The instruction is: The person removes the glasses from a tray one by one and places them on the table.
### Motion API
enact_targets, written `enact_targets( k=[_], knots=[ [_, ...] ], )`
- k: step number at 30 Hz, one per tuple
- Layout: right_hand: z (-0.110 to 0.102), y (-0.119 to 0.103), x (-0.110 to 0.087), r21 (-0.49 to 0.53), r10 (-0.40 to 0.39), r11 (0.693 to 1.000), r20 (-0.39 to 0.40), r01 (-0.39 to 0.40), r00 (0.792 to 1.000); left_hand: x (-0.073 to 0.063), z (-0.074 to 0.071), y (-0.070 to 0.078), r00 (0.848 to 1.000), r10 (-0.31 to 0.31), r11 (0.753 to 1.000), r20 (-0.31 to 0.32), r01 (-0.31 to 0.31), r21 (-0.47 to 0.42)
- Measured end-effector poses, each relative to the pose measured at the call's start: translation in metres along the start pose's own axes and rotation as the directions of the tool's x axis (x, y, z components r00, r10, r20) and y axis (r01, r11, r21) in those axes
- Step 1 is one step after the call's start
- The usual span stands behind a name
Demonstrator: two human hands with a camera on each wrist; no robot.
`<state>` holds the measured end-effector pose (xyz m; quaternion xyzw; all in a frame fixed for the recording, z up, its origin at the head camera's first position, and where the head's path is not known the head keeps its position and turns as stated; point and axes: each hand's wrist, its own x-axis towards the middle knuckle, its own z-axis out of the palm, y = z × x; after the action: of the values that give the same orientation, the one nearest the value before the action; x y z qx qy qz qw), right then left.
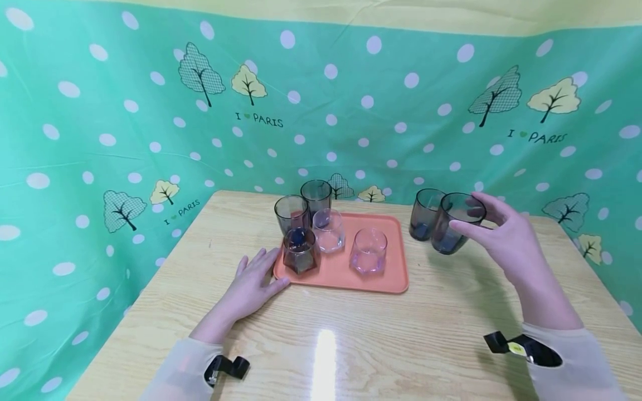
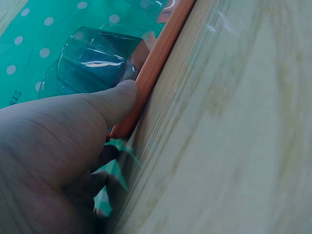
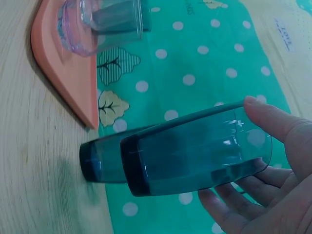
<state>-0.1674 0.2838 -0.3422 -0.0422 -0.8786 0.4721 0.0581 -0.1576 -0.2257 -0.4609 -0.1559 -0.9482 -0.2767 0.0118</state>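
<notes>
On the right, my right hand (image 1: 506, 234) grips a smoky dark glass tumbler (image 3: 195, 151) near its rim, thumb on one side and fingers on the other. The tumbler tilts slightly, its base appearing off the table. Just behind it stands a second dark tumbler (image 1: 423, 217); whether they touch is unclear. My left hand (image 1: 251, 287) lies at the front left corner of a coral tray (image 1: 331, 281), fingers loosely spread. Its thumb touches the tray rim in the left wrist view. Nearest that hand is a dark faceted glass (image 1: 301, 256) on the tray.
The tray also carries a clear glass (image 1: 329, 234) and a pinkish faceted glass (image 1: 369, 256). Two dark tumblers, a nearer one (image 1: 288, 209) and a farther one (image 1: 317, 192), stand at its back left, bases hidden. A green dotted cloth (image 1: 351, 111) hangs behind the wooden table (image 1: 391, 345).
</notes>
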Motion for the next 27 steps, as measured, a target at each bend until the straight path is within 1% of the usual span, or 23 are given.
enact_targets(
  k=[6,15,22,24,27],
  knots=[
    [-0.007,0.01,0.007,-0.001,0.037,0.999,-0.006,-0.037,0.999,0.0,0.0,0.0,1.0,0.002,1.0,0.0,-0.002,0.002],
    [-0.009,0.026,0.017,0.014,0.091,0.996,-0.039,-0.091,0.995,0.0,0.0,0.0,1.0,0.002,1.0,0.001,-0.002,0.002],
    [-0.009,0.035,0.029,0.074,0.158,0.985,-0.068,-0.153,0.985,0.001,-0.001,0.001,1.0,0.007,1.0,-0.007,-0.007,0.009],
    [-0.009,0.038,0.033,0.09,0.17,0.982,-0.077,-0.163,0.982,0.001,-0.001,0.001,1.0,0.009,1.0,-0.01,-0.009,0.011],
    [-0.007,0.042,0.039,0.086,0.171,0.983,-0.091,-0.163,0.981,0.0,0.0,0.0,1.0,0.013,1.0,-0.013,-0.013,0.011]
  ],
)
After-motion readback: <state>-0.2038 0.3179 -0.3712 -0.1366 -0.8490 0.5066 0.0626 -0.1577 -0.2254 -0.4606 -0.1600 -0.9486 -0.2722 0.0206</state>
